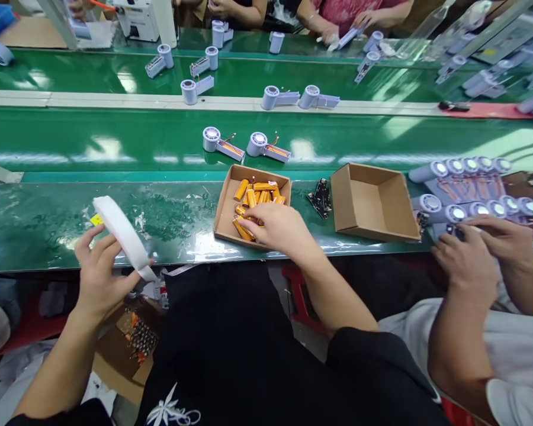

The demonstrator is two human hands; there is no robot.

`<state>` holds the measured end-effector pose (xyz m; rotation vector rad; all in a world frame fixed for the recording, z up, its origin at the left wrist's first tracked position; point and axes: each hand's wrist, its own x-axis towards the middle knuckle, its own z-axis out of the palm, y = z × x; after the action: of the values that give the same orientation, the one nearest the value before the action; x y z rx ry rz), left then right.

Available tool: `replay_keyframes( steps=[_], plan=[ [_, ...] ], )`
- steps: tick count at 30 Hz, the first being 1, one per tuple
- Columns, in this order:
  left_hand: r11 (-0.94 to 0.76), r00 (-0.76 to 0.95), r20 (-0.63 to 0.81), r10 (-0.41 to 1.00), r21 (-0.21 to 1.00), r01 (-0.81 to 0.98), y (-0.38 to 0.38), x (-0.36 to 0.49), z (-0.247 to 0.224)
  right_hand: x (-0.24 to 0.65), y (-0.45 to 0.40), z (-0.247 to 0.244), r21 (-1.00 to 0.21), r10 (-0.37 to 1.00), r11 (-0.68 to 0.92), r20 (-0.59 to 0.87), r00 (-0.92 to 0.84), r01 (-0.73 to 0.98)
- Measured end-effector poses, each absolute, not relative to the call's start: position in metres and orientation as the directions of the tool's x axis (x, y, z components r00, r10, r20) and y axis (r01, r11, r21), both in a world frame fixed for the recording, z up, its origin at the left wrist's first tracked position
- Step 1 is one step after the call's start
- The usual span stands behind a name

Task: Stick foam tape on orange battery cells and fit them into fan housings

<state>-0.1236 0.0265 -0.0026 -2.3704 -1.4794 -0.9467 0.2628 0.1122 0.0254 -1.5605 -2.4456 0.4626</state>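
Black clothing (222, 349) with a white flower design fills the lower foreground, directly below the front edge of the green bench (182, 207). Left hand (100, 269) is at that edge, thumb and fingers spread around a white tape roll (123, 232), which is held tilted; its lower end overlaps the edge in view. Open bench surface extends between the roll and the battery carton (224, 216), giving lateral room. The carton sits close to the front edge, its low walls bounding the orange batteries (251, 197) on all sides. To its right, dark circuit boards (321, 199) occupy much of the gap before a deeper cardboard box (373, 204). Beyond that box, a co-worker's hands (468, 254) work beside grouped fan units (477, 208), limiting room on the right.

Right hand (273, 225) reaches over the carton's near right side. Its thumb and fingertips are narrowly spaced, at the near batteries; most of the pile lies just past them. Whether a battery is gripped cannot be determined. Two motor assemblies (257, 144) rest on the green belt (160, 139) behind the carton.
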Motion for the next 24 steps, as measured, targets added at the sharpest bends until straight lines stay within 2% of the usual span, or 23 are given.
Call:
replay_keyframes(
  steps=[3,5,7,9,12,14,16,19,22,24],
  plan=[
    [-0.543,0.362,0.593,0.72,0.156,0.825,0.036,-0.101,-0.005,0.259,0.137,0.034,-0.105,0.906,0.33,-0.244,-0.346,0.938],
    [-0.581,0.398,0.6,0.694,0.141,0.801,0.041,-0.087,-0.006,0.252,0.144,0.03,-0.056,0.88,0.357,-0.316,-0.356,0.932],
    [-0.615,0.444,0.589,0.675,0.118,0.779,0.042,-0.075,-0.006,0.252,0.144,0.024,-0.167,0.861,0.389,-0.285,-0.422,0.906],
    [-0.635,0.492,0.555,0.671,0.089,0.767,0.039,-0.069,-0.006,0.259,0.14,0.017,-0.416,0.857,0.395,-0.154,-0.492,0.819],
    [-0.641,0.526,0.502,0.687,0.076,0.764,0.032,-0.065,-0.005,0.274,0.132,0.01,-0.785,0.867,0.36,0.082,-0.491,0.505],
    [-0.641,0.535,0.479,0.696,0.079,0.763,0.03,-0.063,-0.004,0.279,0.128,0.007,-0.92,0.861,0.283,0.118,-0.495,0.272],
    [-0.638,0.541,0.456,0.706,0.08,0.766,0.031,-0.06,-0.003,0.279,0.126,0.006,-0.98,0.857,0.174,0.102,-0.505,0.099],
    [-0.643,0.56,0.419,0.715,0.079,0.762,0.033,-0.054,-0.003,0.275,0.123,0.008,-0.996,0.876,0.063,0.088,-0.474,-0.068],
    [-0.669,0.595,0.396,0.699,0.066,0.741,0.034,-0.049,-0.002,0.271,0.115,0.012,-0.989,0.898,0.031,0.092,-0.43,-0.147],
    [-0.681,0.618,0.383,0.686,0.04,0.731,0.033,-0.045,0.0,0.268,0.106,0.016,-0.99,0.913,0.04,0.093,-0.398,-0.139]
  ],
)
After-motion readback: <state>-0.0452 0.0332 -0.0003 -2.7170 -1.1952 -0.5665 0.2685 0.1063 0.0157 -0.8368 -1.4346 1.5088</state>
